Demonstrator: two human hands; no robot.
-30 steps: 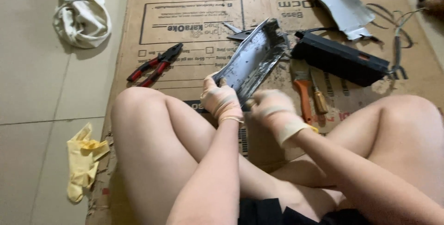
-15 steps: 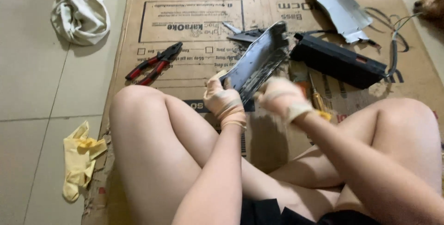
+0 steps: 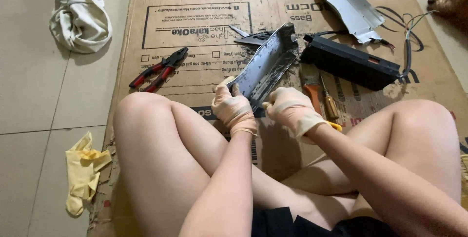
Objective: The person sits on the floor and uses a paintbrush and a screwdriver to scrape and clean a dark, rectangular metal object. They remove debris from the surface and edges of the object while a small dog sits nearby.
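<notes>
I sit on a flattened cardboard sheet with both knees drawn up. Both hands wear pale latex gloves. My left hand grips the near end of a long grey metal channel piece, which slants up and away to the right. My right hand is closed beside that same near end, touching it from the right. The piece's far end rests by a small dark metal part.
Red-handled pliers lie to the left on the cardboard. A black box with wires, a brush and a screwdriver lie to the right. A bent metal cover lies at the back. A white cloth and yellow gloves lie on the tiles.
The metal piece has tilted down slightly and my right hand has shifted closer to its near end. The view has moved a little.
</notes>
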